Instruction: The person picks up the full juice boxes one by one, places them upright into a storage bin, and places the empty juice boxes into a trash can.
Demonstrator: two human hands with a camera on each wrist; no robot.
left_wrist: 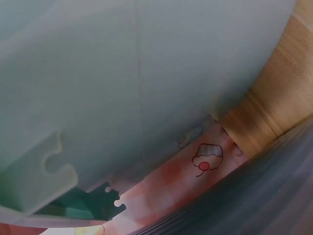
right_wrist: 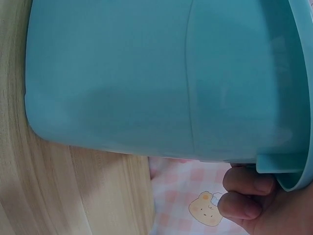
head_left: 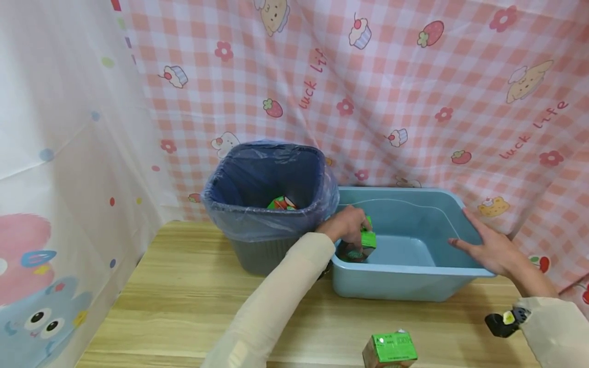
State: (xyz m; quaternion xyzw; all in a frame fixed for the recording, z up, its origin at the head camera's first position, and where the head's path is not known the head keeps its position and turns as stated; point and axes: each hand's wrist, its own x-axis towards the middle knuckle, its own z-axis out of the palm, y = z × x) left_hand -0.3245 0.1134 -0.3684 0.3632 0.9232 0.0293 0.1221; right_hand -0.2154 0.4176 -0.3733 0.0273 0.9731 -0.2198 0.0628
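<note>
A light blue plastic tub (head_left: 391,283) stands on the wooden table. Inside its left end, my left hand (head_left: 347,225) reaches down and grips a small green-and-brown carton (head_left: 368,240); part of the carton is hidden by the fingers. A bit of green shows just behind that hand. My right hand (head_left: 494,250) holds the tub's right rim, thumb over the inner side. In the right wrist view, curled fingers (right_wrist: 242,191) lie under the rim. The left wrist view shows the tub's outer wall (left_wrist: 122,73) but not the left hand's grip.
Left of the tub stands a grey bin (head_left: 262,250) lined with a clear bag, with a green-and-red item (head_left: 281,203) inside. Another green-and-brown carton (head_left: 391,350) sits at the table's front edge. A pink checked curtain (head_left: 285,66) hangs behind, a white one (head_left: 83,128) at left.
</note>
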